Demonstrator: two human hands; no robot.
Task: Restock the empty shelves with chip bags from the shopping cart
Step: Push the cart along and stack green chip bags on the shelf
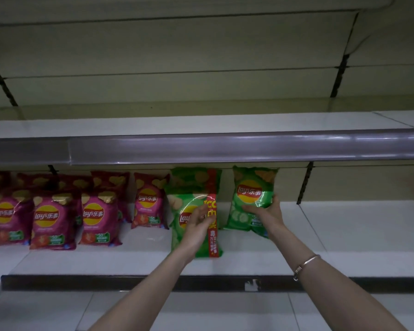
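A green chip bag (pixel 253 187) stands upright on the middle shelf (pixel 344 235), right of centre; my right hand (pixel 264 211) grips its lower front, thumb on the right edge. To its left stands a larger green bag (pixel 177 206) with a red strip down its right side, and another green bag (pixel 191 179) sits behind it. My left hand (pixel 198 223) hovers in front of that larger bag, fingers loosely curled, holding nothing. Several red-pink chip bags (pixel 50 218) fill the left part of the same shelf.
The upper shelf (pixel 201 125) with its grey price rail (pixel 225 146) overhangs the bags closely. A black rail (pixel 105 281) edges the middle shelf's front. White shelf surface stretches to the right of the green bags. A lower shelf (pixel 46 311) shows at the bottom.
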